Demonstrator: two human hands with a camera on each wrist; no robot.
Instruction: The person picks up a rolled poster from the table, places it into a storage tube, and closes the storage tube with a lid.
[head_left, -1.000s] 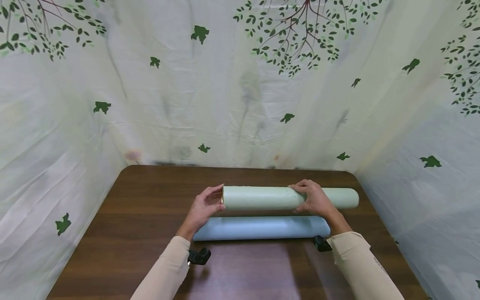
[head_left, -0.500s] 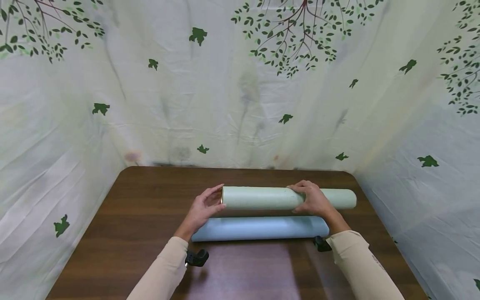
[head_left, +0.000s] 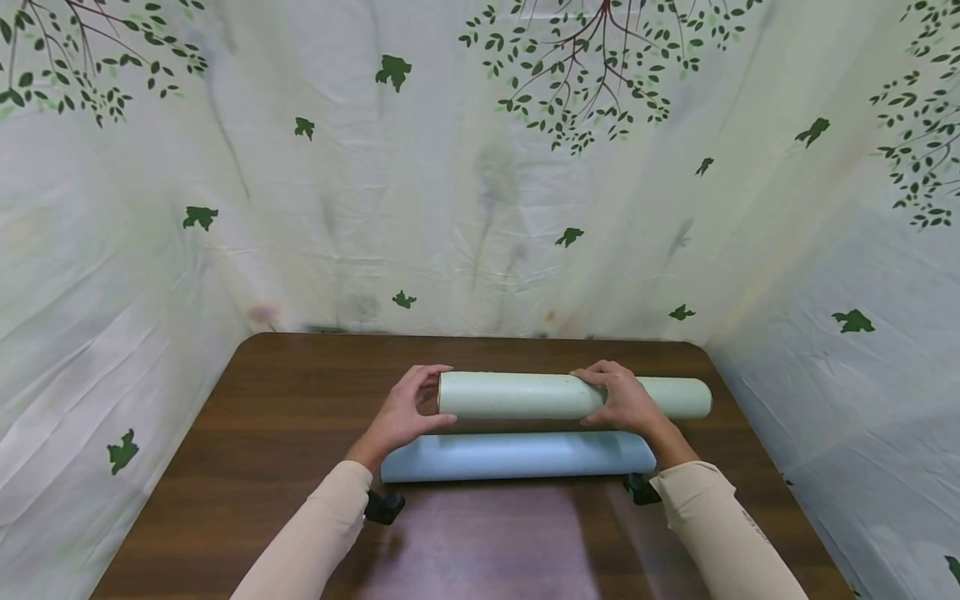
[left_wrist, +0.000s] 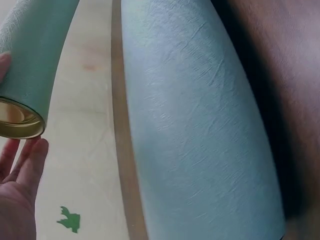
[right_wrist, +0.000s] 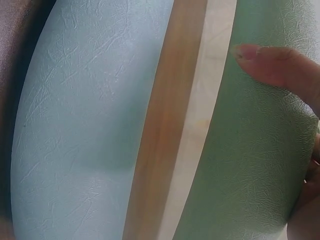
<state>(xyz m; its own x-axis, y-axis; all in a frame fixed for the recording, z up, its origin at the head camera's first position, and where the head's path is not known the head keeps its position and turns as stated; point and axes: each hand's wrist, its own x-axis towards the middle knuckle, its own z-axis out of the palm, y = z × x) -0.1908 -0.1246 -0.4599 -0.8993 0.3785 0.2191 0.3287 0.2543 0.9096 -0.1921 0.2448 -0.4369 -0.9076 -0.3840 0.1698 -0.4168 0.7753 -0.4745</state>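
A pale green, finely textured hollow roll (head_left: 510, 395) lies crosswise in the hands in the head view. Its open left end shows a gold-coloured inner edge in the left wrist view. My left hand (head_left: 401, 417) frames that end, fingers over the top and thumb along the lower side; fingertips sit right at the rim. Farther right, my right hand (head_left: 624, 407) grips the roll from above, its thumb (right_wrist: 270, 65) pressed against the green surface. Nearer to me, a light blue textured roll (head_left: 517, 456) runs parallel to the green one, on the table.
The brown wooden table (head_left: 300, 392) spans the view, its far edge close to a white cloth backdrop (head_left: 330, 250) printed with leaves. Dark wrist-camera mounts (head_left: 385, 507) hang below the sleeves. A dark shadow borders the blue roll's near side.
My left hand has shifted slightly left, its thumb and fingers spreading wider around the green roll's end. The right hand keeps its grip. Both rolls barely move in the view.
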